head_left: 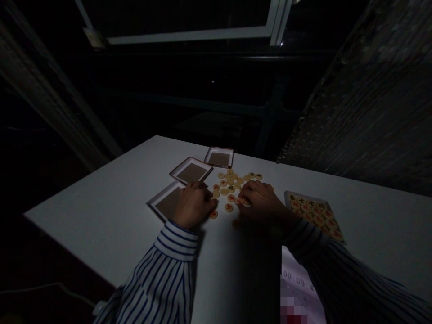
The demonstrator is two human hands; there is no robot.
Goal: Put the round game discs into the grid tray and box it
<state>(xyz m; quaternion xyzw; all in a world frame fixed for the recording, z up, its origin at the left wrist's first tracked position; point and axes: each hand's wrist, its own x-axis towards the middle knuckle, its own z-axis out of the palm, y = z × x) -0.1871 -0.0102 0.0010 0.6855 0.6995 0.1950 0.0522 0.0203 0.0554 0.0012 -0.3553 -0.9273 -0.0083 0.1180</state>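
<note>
Several round wooden game pieces with red or black characters lie scattered on the white table. My left hand rests knuckles up at the left of the pile, fingers curled down onto pieces. My right hand sits at the pile's right, its fingertips pinched on a piece. Both wrists wear blue-striped white sleeves. What the left fingers hold is hidden.
Three shallow square trays lie left and behind the pile: one under my left hand, one further back, one farthest. A fourth tray filled with pieces sits at the right. The room beyond the table edge is dark.
</note>
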